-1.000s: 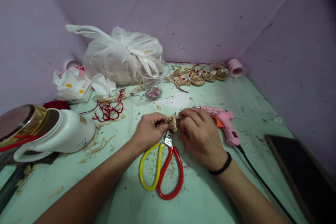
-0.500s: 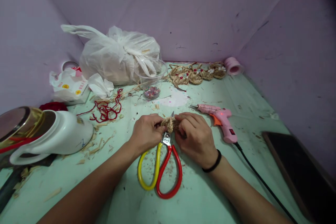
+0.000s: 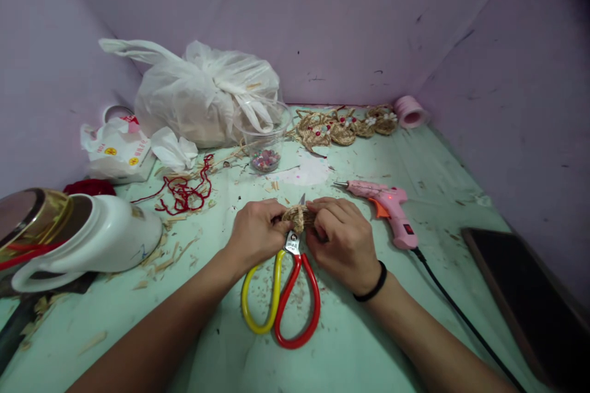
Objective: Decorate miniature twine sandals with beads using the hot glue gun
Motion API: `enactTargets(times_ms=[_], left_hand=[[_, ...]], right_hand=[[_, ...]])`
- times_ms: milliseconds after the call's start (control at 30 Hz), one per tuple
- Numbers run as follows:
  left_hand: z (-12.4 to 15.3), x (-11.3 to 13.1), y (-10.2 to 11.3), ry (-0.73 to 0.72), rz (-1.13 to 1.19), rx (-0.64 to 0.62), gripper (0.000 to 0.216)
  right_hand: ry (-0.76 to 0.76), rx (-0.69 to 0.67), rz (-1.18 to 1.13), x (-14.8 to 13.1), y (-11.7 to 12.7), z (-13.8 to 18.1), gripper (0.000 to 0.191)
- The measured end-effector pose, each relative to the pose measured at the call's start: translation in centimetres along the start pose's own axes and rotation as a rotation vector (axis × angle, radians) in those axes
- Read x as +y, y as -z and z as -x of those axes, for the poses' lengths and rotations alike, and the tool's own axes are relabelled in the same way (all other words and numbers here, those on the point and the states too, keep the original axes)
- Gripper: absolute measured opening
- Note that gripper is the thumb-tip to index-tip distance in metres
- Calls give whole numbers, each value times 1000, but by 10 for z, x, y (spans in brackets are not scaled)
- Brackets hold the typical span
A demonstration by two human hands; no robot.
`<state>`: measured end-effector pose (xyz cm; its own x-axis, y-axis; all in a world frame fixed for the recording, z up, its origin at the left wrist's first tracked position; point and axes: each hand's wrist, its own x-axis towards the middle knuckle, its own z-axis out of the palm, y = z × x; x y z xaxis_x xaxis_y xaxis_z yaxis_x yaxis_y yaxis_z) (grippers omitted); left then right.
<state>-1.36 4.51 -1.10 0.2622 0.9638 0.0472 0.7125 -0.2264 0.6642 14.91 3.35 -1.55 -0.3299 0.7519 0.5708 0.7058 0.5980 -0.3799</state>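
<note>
Between my two hands is a small braided straw piece (image 3: pixel 297 219), tan and coiled. My left hand (image 3: pixel 260 227) pinches its left side with thumb and fingers. On its right side my right hand (image 3: pixel 343 236) has its fingers curled in and closed on the straw; its fingertips are partly hidden. Scissors (image 3: pixel 295 295) with one yellow and one red handle lie on the table under the straw piece, their tip showing just beyond it. A pink glue gun (image 3: pixel 387 202) with an orange trigger lies to the right of my right hand.
Finished-looking straw ornaments with beads (image 3: pixel 341 128) lie along the back beside a pink ribbon spool (image 3: pixel 410 112). A clear cup of beads (image 3: pixel 266 159), a white plastic bag (image 3: pixel 203 98), red yarn (image 3: pixel 187 193) and a white mug (image 3: pixel 124 230) stand left. A dark phone-like slab (image 3: pixel 520 295) lies right.
My hands keep their hold on the straw piece almost unmoved. The camera view has shifted very slightly; nothing on the table has visibly been moved.
</note>
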Motion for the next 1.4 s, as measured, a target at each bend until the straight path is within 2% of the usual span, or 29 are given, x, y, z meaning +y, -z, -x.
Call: enactTargets(times_ms=[333, 467, 567, 600, 667, 733, 767, 800, 867, 933, 967, 1033, 1133, 1200, 1267, 1400], left_hand=[[0, -1, -1, 53, 133, 3, 16], [0, -1, -2, 126, 264, 18, 15], [-2, 1, 0, 219, 420, 22, 9], [-3, 3, 1, 255, 482, 28, 10], [-2, 9, 6, 332, 608, 58, 12], [1, 19, 10, 397, 720, 102, 14], [4, 24, 11, 420, 766, 118, 14], [7, 30, 11, 434, 803, 126, 14], [15, 41, 6, 439, 853, 113, 15], [24, 48, -1, 425, 871, 72, 16], [28, 50, -5, 414, 870, 41, 18], [34, 49, -9, 382, 857, -52, 28], [38, 37, -2, 304, 851, -199, 42], [37, 29, 8, 310, 892, -145, 41], [35, 25, 16, 378, 956, -68, 35], [33, 25, 18, 506, 1053, -176, 22]], right_hand=[[12, 17, -6, 2, -2, 1, 25], [29, -43, 30, 2, -2, -1, 20], [65, -83, 50, -4, 9, -2, 17], [65, -40, 19, -7, 15, -3, 25], [-23, 168, -132, -16, 27, -3, 44], [-269, 431, -408, -24, 38, -3, 50], [-428, 494, -582, -28, 41, -2, 49], [-584, 490, -769, -31, 42, -1, 47], [-832, 316, -1112, -34, 40, 0, 46], [-961, 134, -1313, -32, 34, 2, 45], [-992, 99, -1349, -29, 31, 2, 42], [-1017, 86, -1342, -22, 27, 4, 34], [-1034, 85, -1287, -10, 27, 7, 25], [-1030, 53, -1258, -8, 28, 8, 21], [-1010, 0, -1238, -10, 31, 8, 18], [-930, -153, -1230, -20, 37, 6, 20]])
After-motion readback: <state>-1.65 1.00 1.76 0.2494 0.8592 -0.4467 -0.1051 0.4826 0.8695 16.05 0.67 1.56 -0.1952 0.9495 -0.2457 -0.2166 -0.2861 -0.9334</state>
